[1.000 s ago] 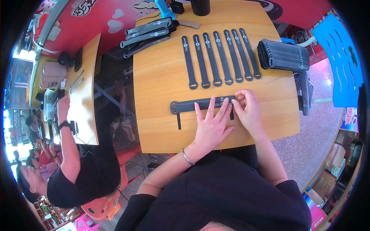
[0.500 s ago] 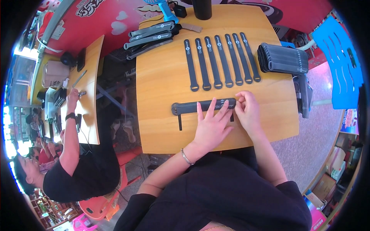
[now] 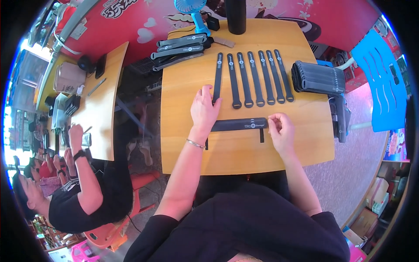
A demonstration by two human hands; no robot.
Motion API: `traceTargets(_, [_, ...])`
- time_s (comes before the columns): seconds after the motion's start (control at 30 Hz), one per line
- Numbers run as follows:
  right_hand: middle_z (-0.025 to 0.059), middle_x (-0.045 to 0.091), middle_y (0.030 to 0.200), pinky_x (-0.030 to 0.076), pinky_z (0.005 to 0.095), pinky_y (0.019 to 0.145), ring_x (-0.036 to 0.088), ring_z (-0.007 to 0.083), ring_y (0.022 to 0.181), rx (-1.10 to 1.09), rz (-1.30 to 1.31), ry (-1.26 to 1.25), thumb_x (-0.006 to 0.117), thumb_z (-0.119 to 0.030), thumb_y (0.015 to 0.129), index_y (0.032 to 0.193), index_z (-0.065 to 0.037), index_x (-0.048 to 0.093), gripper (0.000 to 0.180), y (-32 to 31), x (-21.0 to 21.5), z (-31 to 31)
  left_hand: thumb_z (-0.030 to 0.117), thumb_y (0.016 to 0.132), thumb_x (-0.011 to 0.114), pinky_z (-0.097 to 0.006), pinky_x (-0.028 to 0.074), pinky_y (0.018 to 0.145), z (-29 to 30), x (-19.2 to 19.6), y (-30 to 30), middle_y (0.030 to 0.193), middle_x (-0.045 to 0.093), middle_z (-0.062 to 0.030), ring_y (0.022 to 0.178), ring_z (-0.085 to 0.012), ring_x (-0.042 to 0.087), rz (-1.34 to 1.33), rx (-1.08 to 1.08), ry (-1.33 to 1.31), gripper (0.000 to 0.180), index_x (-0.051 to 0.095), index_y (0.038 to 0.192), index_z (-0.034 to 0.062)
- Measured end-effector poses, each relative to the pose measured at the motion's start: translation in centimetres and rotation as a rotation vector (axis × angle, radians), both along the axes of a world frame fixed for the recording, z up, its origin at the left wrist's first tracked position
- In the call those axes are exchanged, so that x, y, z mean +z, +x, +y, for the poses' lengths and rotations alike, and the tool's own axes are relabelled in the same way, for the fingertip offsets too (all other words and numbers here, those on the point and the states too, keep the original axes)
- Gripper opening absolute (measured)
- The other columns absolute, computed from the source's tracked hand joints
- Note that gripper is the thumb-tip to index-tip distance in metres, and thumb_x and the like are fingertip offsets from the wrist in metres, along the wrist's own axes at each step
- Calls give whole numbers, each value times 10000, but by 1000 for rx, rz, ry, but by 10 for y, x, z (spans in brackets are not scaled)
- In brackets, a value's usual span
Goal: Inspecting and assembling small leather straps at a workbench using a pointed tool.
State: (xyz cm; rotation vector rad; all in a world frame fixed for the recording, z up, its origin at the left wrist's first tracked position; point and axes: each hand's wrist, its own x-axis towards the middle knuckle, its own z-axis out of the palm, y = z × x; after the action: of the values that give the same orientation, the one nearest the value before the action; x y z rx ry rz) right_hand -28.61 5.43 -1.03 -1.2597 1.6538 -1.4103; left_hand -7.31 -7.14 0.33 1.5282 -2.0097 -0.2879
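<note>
My left hand (image 3: 204,110) is closed on the lower end of the leftmost dark grey strap (image 3: 218,76), hiding that end. To its right lie several matching straps (image 3: 248,81) in a row, slotted round ends toward me. Nearer me, a flat stack of straps (image 3: 235,125) lies crosswise, its left end covered by my left hand and wrist. At the stack's right end, my right hand (image 3: 281,132) pinches the edge with thumb and forefinger. From beneath the stack, a narrow black strip (image 3: 262,135) sticks out toward me near the right end, and another black strip (image 3: 207,143) near the left.
Strap bundles (image 3: 181,50) lie at the back left, near a blue fan (image 3: 198,19) and a black cylinder (image 3: 236,17). A thick strap pile (image 3: 318,77) sits at the right edge, beside a blue slotted chair back (image 3: 382,81). Another person (image 3: 87,183) works at a left-hand table.
My left hand has lifted off the stack and moved up-left to the leftmost strap, whose lower end has swung left. My right hand stays at the stack's end. The whole view has shifted slightly.
</note>
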Motion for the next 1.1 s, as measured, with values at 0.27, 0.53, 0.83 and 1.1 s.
traceTargets(0.27, [-19,539,736,413,168,534,492,29,597,-37,-78,-7,574,-13,890,938,-28,552,54,4,3,3,93,747,704,-343,455,561,5,-6,21,703,553,-58,634,-217,568,90,-7,2,218,590,924,36])
traceTargets(0.53, [60,603,980,449,162,594,520,30,680,126,-260,-61,633,21,829,1266,-43,447,479,24,43,4,-40,790,624,-259,472,545,59,40,31,779,533,-77,637,-166,575,400,-109,-12,124,622,901,14])
traceTargets(0.83, [72,613,1002,427,165,558,538,47,711,299,-649,-7,675,12,789,1365,-94,367,662,7,53,16,-97,799,595,-222,504,597,114,53,59,852,550,-77,704,-137,611,495,-368,230,145,655,894,-5])
traceTargets(1.1, [37,634,803,467,183,562,588,65,660,247,-392,170,631,6,843,953,-11,619,112,0,38,35,-36,873,572,-242,519,763,126,33,72,909,614,-65,827,-143,635,1020,-180,722,144,615,1011,-33])
